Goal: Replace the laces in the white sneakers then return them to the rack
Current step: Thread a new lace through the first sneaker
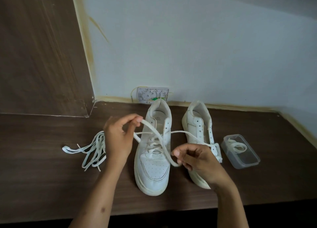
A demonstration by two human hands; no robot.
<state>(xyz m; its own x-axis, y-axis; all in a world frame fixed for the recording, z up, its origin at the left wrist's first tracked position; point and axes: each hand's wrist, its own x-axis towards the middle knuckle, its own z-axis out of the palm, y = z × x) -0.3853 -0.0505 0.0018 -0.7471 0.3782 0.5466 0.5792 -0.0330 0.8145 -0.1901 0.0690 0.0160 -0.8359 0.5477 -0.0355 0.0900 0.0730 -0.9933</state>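
Two white sneakers stand side by side on the dark wooden table (51, 185), toes toward me. The left sneaker (152, 169) carries a white lace (161, 138) threaded through its lower eyelets. My left hand (118, 138) pinches one end of that lace above the shoe's left side. My right hand (197, 159) pinches the other stretch of the lace in front of the right sneaker (199, 125), which shows bare eyelets. A loose pile of white laces (91, 150) lies left of my left hand.
A small clear plastic box (240, 152) holding a coiled white lace sits right of the sneakers. A white wall plate (151, 94) with wires is at the base of the pale wall behind the shoes. A wooden panel (39, 53) rises at the left.
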